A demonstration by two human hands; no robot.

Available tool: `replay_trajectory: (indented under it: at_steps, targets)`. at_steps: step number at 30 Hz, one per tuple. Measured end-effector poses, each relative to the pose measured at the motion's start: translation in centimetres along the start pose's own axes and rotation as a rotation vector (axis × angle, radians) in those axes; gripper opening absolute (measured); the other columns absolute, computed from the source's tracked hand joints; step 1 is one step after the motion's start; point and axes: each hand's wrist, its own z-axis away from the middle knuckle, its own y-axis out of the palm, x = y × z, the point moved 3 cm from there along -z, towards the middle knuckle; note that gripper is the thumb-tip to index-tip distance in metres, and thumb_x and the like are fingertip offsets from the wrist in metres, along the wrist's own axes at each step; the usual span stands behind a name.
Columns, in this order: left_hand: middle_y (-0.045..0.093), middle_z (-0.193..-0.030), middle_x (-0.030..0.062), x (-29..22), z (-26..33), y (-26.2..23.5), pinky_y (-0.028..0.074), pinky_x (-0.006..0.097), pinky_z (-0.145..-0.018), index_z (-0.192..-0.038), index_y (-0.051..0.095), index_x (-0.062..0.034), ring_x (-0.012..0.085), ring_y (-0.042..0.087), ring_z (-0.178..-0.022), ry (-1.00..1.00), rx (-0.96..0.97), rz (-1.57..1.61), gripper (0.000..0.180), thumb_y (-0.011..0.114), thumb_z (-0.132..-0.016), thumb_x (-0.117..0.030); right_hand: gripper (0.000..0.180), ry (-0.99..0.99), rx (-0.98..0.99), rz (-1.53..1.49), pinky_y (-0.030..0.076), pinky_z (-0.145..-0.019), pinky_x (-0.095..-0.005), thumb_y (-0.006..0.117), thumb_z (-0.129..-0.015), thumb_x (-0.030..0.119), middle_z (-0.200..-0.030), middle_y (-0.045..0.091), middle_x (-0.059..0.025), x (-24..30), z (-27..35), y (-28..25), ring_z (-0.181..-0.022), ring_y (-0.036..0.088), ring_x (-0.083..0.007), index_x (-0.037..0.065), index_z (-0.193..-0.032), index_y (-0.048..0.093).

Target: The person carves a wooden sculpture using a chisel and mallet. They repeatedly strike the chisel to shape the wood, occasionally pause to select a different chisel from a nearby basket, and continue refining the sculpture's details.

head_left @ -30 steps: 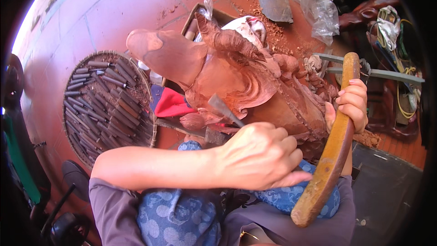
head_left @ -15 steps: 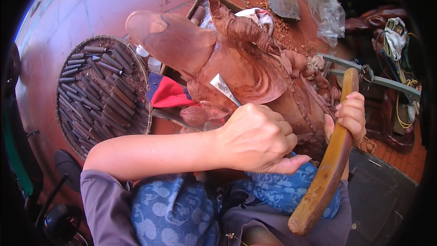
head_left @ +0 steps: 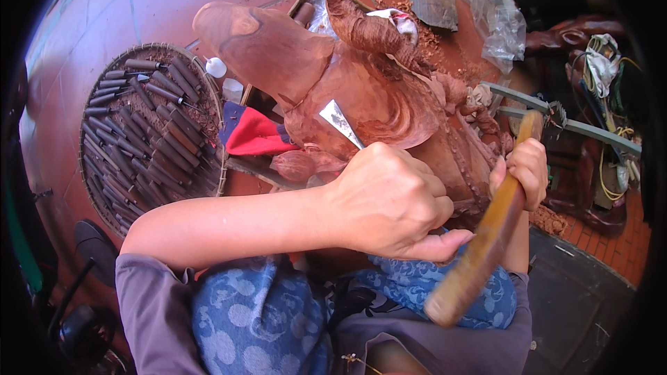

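Note:
A reddish-brown wood carving [head_left: 379, 107] with carved swirls and a long rounded end lies in front of me. My left hand [head_left: 392, 201] is closed around a chisel [head_left: 338, 121]; its flared metal blade points up and left, over the carving's surface. The chisel's handle is hidden in my fist. To the right, my right hand [head_left: 522, 173] grips a long, slightly curved wooden mallet [head_left: 479, 250] near its upper end. The mallet's thick lower end, blurred by motion, hangs over my lap, apart from the chisel.
A round woven tray [head_left: 224, 167] at the left holds several dark-handled carving tools [head_left: 163, 156]. Beside it lies a red and blue cloth [head_left: 257, 132]. Beyond the carving are wood shavings [head_left: 431, 45] and clear plastic sheeting [head_left: 497, 17]. Grey metal bars [head_left: 590, 125] reach in from the right.
The mallet's lower end has swung up and slightly left, and my right hand has shifted slightly left. My left hand keeps its hold on the chisel, a little higher in view.

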Motion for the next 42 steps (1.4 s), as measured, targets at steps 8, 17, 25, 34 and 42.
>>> replay_trajectory:
  at_steps: [8,17,25,34,42]
  targets:
    - [0.048,-0.053,0.0014,0.1,0.2,-0.3,0.041,0.035,-0.041,-0.055,0.056,-0.0119,0.0205,0.056,-0.048,0.008,-0.012,0.025,0.039,0.074,-0.080,-0.036,0.032,0.024,-0.042,-0.055,0.054,-0.063,-0.0465,0.073,-0.073,-0.004,-0.071,0.056,-0.0098,-0.7,0.9,-0.2,-0.060,0.058,-0.0275,0.005,-0.091,0.048]
    - [0.046,-0.053,0.0021,0.3,0.1,-0.9,0.040,0.036,-0.040,-0.054,0.054,-0.0116,0.0209,0.054,-0.047,0.025,-0.010,0.011,0.040,0.073,-0.080,-0.034,0.031,0.050,-0.009,-0.061,0.054,-0.064,-0.0472,0.072,-0.073,-0.005,-0.071,0.057,-0.0107,-0.5,0.4,-0.6,-0.061,0.058,-0.0278,0.005,-0.090,0.047]
    - [0.044,-0.052,0.0022,0.2,0.3,-1.8,0.038,0.037,-0.040,-0.054,0.051,-0.0115,0.0217,0.053,-0.046,0.041,-0.041,0.077,0.040,0.074,-0.080,-0.032,0.031,0.032,-0.003,-0.034,0.052,-0.059,-0.0443,0.071,-0.075,-0.005,-0.070,0.057,-0.0106,0.2,-0.2,-1.0,-0.058,0.056,-0.0269,0.005,-0.091,0.047]
    - [0.044,-0.051,0.0027,0.4,0.0,-2.2,0.037,0.037,-0.040,-0.054,0.051,-0.0111,0.0227,0.052,-0.045,0.037,-0.075,0.136,0.040,0.074,-0.080,-0.030,0.029,0.061,-0.024,-0.063,0.051,-0.058,-0.0430,0.070,-0.074,-0.008,-0.070,0.056,-0.0118,-0.1,-0.4,-1.4,-0.059,0.056,-0.0274,0.004,-0.088,0.047]
    - [0.043,-0.051,0.0033,0.5,-0.1,-2.8,0.036,0.038,-0.040,-0.055,0.051,-0.0103,0.0235,0.050,-0.044,0.013,-0.121,0.155,0.039,0.073,-0.080,-0.029,0.030,0.079,-0.024,-0.061,0.051,-0.059,-0.0431,0.070,-0.072,-0.009,-0.070,0.056,-0.0118,0.2,-0.6,-1.2,-0.059,0.056,-0.0273,0.003,-0.088,0.047]
